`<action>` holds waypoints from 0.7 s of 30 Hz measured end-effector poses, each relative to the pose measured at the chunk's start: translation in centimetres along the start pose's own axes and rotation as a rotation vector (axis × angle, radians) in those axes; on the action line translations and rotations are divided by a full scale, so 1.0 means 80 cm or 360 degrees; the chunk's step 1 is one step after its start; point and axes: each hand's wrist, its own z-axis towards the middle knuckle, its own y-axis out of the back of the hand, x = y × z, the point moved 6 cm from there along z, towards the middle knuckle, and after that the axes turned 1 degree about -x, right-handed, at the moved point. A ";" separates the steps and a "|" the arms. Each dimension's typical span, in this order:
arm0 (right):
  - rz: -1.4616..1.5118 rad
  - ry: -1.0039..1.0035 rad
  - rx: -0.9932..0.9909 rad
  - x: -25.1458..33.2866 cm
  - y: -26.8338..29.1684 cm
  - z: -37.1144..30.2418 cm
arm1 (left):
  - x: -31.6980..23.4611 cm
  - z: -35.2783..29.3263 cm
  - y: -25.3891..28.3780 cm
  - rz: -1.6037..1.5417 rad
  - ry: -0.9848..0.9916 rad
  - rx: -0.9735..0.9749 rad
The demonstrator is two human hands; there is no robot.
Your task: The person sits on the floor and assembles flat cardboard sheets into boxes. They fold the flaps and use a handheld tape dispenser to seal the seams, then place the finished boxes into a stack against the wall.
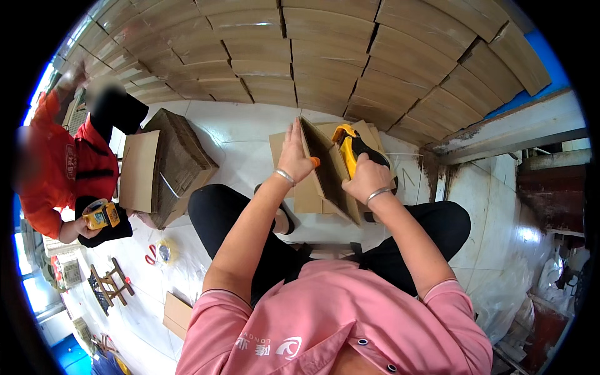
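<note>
A brown cardboard carton (320, 184) stands tilted between my knees, with a dark gap showing between its upright panels. My left hand (295, 153) lies flat along the left panel, fingers stretched out. Its thumb has an orange cover (315, 162) on the tip and reaches over the panel's edge. On the carton's right side, my right hand (367, 178) is closed around a yellow and black tape dispenser (348, 148). The dispenser's front end is at the right panel; whether it touches the cardboard I cannot tell. More flattened cardboard (306, 199) lies underneath.
Stacked cartons (262, 56) form a wall ahead. At left, a person in red (69, 162) holds a yellow tape dispenser (100, 215) beside another carton (184, 165). Red-handled scissors (150, 255), a tape roll (165, 250) and a small stool (111, 284) are on the floor. Plastic sheeting (500, 281) lies at right.
</note>
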 end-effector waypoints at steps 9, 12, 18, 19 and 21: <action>0.0101 -0.0098 -0.0232 -0.041 0.037 0.017 | -0.032 -0.040 0.025 -0.0073 -0.0413 0.0263; -0.0040 0.0112 -0.0335 -0.027 0.050 0.029 | -0.047 -0.052 0.037 0.0344 -0.0481 0.0148; -0.0326 0.0440 -0.0349 0.000 0.037 0.046 | -0.048 -0.016 0.042 0.1000 0.0047 0.0102; -0.0345 0.0464 -0.0349 -0.002 0.032 0.051 | -0.047 -0.010 0.042 0.1069 0.0177 0.0160; -0.0312 0.0476 -0.0347 -0.007 0.026 0.060 | -0.042 0.004 0.039 0.1171 0.0241 0.0057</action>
